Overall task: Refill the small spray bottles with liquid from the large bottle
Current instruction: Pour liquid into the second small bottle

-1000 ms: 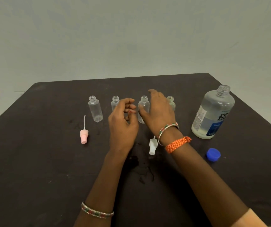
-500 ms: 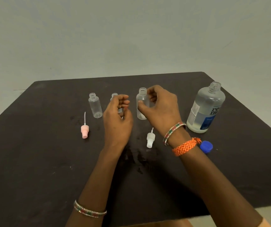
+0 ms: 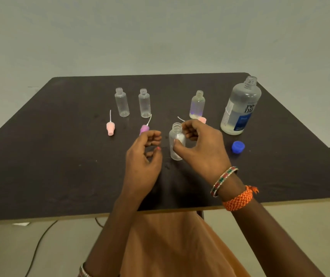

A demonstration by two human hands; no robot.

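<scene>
A person's two bare hands reach over a dark surface (image 3: 40, 166) seen from above. The right hand (image 3: 202, 148) holds a small clear spray bottle (image 3: 177, 143) upright near the middle of the surface, thumb on its near side and curled fingers (image 3: 188, 131) around its neck and far side; the bottle has no cap. The left hand (image 3: 144, 162) hovers just beside it, fingers loosely curled and holding nothing. Farther back stand three more uncapped small bottles: two clear ones side by side on the left (image 3: 122, 102) (image 3: 144, 103), and one on the right (image 3: 197, 104) with a little liquid at the bottom. The large bottle (image 3: 240, 106) (blue label, cap off, partly filled) stands upright at far right, with its blue cap (image 3: 238, 146) lying near it on the surface. Loose spray tops lie about: a pink one (image 3: 110, 127) at left, a purple one (image 3: 144, 128) just behind the left hand, another pink one (image 3: 202, 119) partly hidden behind the right hand.
</scene>
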